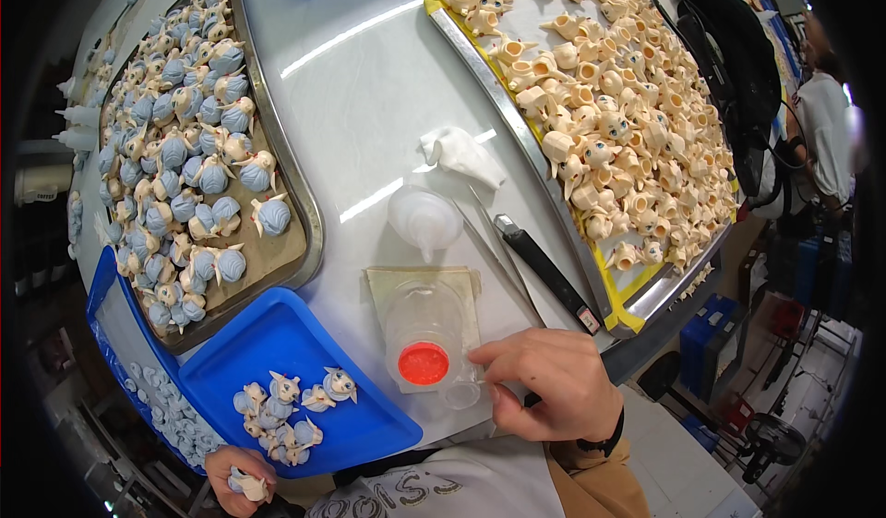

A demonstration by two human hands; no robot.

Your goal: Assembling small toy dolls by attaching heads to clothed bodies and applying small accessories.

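Observation:
At the lower left my left hand [237,479] is closed round a small doll head [247,485] with pale blue hair. My right hand [558,384] is bent beside a clear plastic cup [423,310] with bright orange-red paint [424,363] in it. Its index fingertip comes close to the cup's right side, above a small clear round piece [460,394]. Whatever lies between its curled fingers is too hidden to name. Under the cup lies a tan square pad [377,287]. Several blue-haired doll heads [284,387] lie in the blue tray [369,423] near my left hand.
At left, a metal tray [293,258] carries many blue-haired heads; at right, another metal tray [540,172] carries many bare cream heads. Between them are a translucent squeeze bottle [425,218], crumpled white tissue [466,156], tweezers [503,258] and a black-handled cutter [549,273]. Pale blue pieces [166,412] lie far left.

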